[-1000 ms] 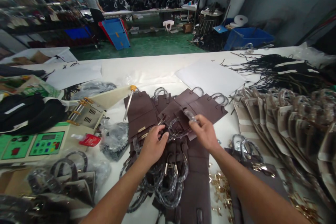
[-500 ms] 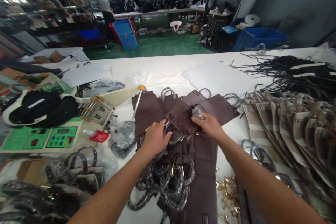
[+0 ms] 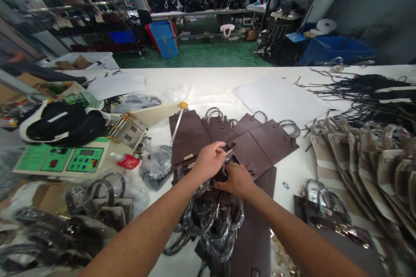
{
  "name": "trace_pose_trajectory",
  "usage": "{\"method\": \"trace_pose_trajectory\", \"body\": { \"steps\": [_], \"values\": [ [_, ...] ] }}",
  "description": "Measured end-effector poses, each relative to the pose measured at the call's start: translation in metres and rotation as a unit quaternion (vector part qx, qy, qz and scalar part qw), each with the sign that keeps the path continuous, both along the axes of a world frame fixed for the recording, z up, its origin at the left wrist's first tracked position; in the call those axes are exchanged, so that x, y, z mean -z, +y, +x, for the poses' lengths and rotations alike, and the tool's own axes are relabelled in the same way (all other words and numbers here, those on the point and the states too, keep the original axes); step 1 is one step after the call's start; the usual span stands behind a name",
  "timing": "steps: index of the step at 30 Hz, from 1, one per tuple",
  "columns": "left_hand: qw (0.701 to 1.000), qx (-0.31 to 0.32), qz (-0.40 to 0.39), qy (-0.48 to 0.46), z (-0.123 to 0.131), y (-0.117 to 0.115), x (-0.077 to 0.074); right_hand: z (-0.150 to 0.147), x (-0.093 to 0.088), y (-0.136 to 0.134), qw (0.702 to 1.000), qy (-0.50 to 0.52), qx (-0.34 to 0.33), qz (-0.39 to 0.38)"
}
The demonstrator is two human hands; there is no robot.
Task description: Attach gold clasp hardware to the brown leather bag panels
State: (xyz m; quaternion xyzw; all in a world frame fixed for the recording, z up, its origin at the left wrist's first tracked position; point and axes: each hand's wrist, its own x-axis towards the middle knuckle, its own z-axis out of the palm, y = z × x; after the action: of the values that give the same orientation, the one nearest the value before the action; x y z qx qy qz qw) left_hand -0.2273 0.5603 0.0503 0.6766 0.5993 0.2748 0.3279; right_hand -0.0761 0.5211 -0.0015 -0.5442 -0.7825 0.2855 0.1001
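Observation:
Dark brown bag panels (image 3: 260,147) lie overlapped in a pile in front of me, several with plastic-wrapped handles attached. My left hand (image 3: 211,160) is over the middle of the pile, thumb and fingers closed; what they pinch is mostly hidden. A small gold-coloured metal piece (image 3: 229,152) shows by its fingertips. Just below and to the right, my right hand (image 3: 237,179) curls around a plastic-wrapped bag handle (image 3: 224,171), partly covered by the fingers. Nearer me, a heap of wrapped handles (image 3: 219,233) rests on the brown pieces.
A machine with a green control panel (image 3: 84,159) stands left, its rod with a yellow knob (image 3: 183,105) reaching toward the panels. A red pouch (image 3: 130,161) lies nearby. Beige bag pieces (image 3: 351,151) are stacked right, gold fittings (image 3: 281,253) near the front. Two people are in the background.
My right hand has moved left and toward me, from the right-hand panel to beside my left hand. My left hand has shifted slightly up and right. The camera view has turned a little left.

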Motion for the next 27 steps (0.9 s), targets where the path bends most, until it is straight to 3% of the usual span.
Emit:
{"method": "trace_pose_trajectory", "body": {
  "steps": [4,7,9,12,14,16,19,22,25,27],
  "values": [
    [0.997,-0.059,0.041,-0.029,-0.022,-0.025,-0.003,-0.004,-0.001,-0.011,1.000,-0.017,0.012,0.008],
    [0.991,-0.103,0.086,-0.006,-0.055,-0.065,0.000,-0.005,-0.002,-0.016,0.999,-0.003,0.038,0.010],
    [0.990,-0.087,0.101,0.039,-0.075,-0.093,0.001,0.004,-0.011,-0.009,0.999,0.013,0.052,0.003],
    [0.991,0.007,0.093,0.097,-0.094,-0.123,0.004,0.029,-0.045,0.017,0.993,0.087,0.075,-0.019],
    [0.989,0.045,0.073,0.124,-0.102,-0.129,0.004,0.044,-0.079,0.036,0.971,0.182,0.156,-0.020],
    [0.989,0.039,0.043,0.139,-0.107,-0.126,0.004,0.048,-0.113,0.047,0.955,0.206,0.208,0.033],
    [0.991,0.020,0.001,0.134,-0.115,-0.115,0.003,0.025,-0.141,0.044,0.957,0.204,0.176,0.105],
    [0.990,0.041,0.023,0.132,-0.118,-0.104,0.005,-0.017,-0.128,0.030,0.975,0.188,0.086,0.086],
    [0.988,0.057,0.090,0.111,-0.110,-0.097,0.007,-0.055,-0.092,0.021,0.984,0.157,-0.066,0.048],
    [0.987,0.028,0.133,0.085,-0.102,-0.094,0.006,-0.069,-0.070,0.022,0.977,0.150,-0.148,0.028]
  ]
}}
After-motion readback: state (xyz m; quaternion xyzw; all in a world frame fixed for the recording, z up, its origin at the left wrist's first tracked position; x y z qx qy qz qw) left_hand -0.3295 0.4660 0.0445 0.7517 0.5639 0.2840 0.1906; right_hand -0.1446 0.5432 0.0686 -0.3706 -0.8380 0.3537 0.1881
